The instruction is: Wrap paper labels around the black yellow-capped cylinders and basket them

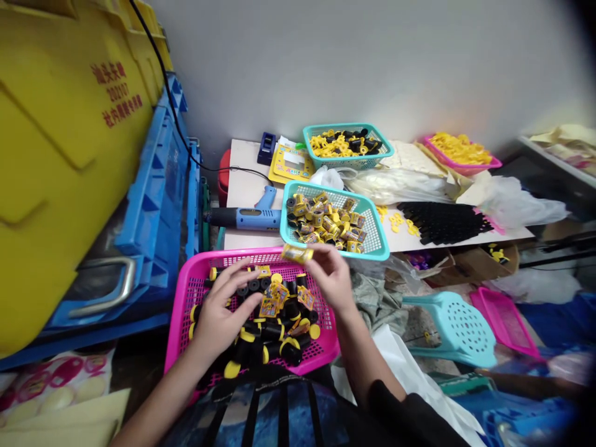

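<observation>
My right hand (328, 279) pinches a small yellow labelled cylinder (296, 254) above the far right rim of the pink basket (333, 347). Over the left side of that basket hovers my left hand (222, 310), its fingers apart and curved, with nothing visible between them. Below both hands lie several black cylinders with yellow caps (274, 330). Among them are printed yellow-orange labels (274, 298). Just beyond my right hand, a turquoise basket (379, 239) holds many yellow labelled cylinders (326, 220).
A blue heat gun (258, 218) lies on the white table (246, 241), its cable running left. Farther back stand another turquoise basket (344, 162) and a pink basket of yellow parts (460, 152). Blue and yellow crates (153, 211) rise at left. A turquoise stool (465, 329) is at right.
</observation>
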A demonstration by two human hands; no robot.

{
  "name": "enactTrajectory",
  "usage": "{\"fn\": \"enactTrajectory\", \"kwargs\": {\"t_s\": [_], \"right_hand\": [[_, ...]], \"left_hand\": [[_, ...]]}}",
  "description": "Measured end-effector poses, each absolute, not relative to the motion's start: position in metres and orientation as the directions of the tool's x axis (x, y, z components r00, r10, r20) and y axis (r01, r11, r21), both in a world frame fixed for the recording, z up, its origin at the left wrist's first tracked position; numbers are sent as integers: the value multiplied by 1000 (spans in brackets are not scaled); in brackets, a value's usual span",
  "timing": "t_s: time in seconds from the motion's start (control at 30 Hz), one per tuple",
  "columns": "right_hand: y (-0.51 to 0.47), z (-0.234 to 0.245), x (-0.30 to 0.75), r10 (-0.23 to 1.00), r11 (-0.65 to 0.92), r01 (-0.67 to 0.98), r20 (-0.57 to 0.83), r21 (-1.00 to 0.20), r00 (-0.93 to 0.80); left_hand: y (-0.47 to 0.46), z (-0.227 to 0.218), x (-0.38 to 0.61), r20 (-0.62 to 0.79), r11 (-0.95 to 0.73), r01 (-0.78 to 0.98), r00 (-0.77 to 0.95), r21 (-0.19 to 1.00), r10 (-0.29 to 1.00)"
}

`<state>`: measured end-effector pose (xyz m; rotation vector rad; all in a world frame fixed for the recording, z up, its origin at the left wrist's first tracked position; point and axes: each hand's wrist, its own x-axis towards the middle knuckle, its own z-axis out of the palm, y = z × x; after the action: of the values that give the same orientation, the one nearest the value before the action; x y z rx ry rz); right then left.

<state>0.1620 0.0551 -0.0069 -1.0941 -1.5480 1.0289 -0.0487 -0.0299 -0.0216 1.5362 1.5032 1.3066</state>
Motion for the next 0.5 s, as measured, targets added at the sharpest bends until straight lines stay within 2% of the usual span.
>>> {"fn": "enactTrajectory", "kwargs": {"t_s": [0.1, 0.17, 0.2, 0.27, 0.33, 0.4, 0.5], "right_hand": [[85, 1, 185, 902, 324, 500, 421, -803, 93], [92, -3, 191, 888, 311, 656, 456, -687, 55], [90, -8, 191, 915, 314, 690, 402, -652, -36], [78, -22, 185, 945, 323, 711, 175, -624, -275], [62, -37, 175, 908, 309, 744, -48, -593, -416], [49, -51, 166, 905, 292, 802, -121, -521, -408], [36, -66, 154, 911, 314, 839, -106, -444, -398]], "left_hand": [[-32, -27, -60, 163, -99, 252, -244, 963, 956], [-34, -30, -67, 129, -64, 218, -302, 974, 945], [-35, -31, -70, 101, -33, 208, -322, 978, 941], [-37, -32, -75, 27, 42, 191, -345, 981, 938], [-39, -32, -78, -36, 108, 188, -348, 976, 937], [-38, -32, -78, -70, 143, 199, -334, 970, 940], [-35, -32, -76, -83, 151, 231, -280, 961, 957]]}}
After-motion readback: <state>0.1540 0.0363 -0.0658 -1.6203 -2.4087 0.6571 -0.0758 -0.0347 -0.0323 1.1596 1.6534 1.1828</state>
